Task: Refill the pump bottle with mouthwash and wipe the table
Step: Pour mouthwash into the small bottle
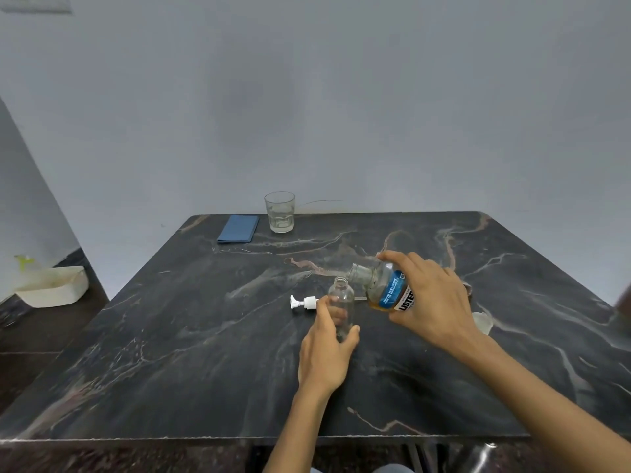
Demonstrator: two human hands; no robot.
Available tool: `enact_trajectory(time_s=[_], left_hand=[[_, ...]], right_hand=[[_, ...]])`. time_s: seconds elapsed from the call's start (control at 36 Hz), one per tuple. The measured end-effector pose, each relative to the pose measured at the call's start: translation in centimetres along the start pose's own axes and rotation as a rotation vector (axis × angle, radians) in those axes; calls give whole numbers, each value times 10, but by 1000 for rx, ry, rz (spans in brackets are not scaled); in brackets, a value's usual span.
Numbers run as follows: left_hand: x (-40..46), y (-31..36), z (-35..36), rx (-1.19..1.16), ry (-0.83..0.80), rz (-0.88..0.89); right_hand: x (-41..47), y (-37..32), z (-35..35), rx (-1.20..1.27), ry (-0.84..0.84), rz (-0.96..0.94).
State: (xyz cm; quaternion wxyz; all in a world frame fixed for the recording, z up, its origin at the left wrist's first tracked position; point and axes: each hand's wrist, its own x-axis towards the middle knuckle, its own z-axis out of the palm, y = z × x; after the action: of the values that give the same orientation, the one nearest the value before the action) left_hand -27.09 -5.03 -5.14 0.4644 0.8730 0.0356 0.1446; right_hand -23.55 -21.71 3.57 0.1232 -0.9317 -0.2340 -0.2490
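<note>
Gripped in the right hand (432,302), mouthwash bottle (384,288) tilts over left-hand (326,349)-held pump bottle (341,302).

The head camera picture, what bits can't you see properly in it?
- Mouthwash bottle: the right hand covers most of its label and back end.
- Small clear bottle: the left hand wraps its lower part; any liquid inside is too faint to tell.
- Pale object behind the right wrist: mostly hidden, cannot be named.
- White tub on the floor: contents blurred.
- Glass: too far to tell whether it holds water.
</note>
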Motion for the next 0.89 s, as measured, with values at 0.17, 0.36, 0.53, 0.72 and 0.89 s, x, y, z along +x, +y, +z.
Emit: enact_trajectory(time_s=[0.17, 0.36, 0.53, 0.72, 0.89], left_hand=[[0, 0, 1, -6, 6, 14], [1, -2, 2, -1, 5, 15], [2, -3, 3, 7, 3, 7], [3, -4, 4, 8, 5, 13], [3, -5, 4, 12, 15, 13]], right_hand=[[2, -2, -5, -51, -35, 3], [3, -4, -10, -78, -67, 8], [5, -5, -14, -136, -77, 1], [7, -6, -19, -175, -114, -2], [8, -7, -21, -209, -113, -14]])
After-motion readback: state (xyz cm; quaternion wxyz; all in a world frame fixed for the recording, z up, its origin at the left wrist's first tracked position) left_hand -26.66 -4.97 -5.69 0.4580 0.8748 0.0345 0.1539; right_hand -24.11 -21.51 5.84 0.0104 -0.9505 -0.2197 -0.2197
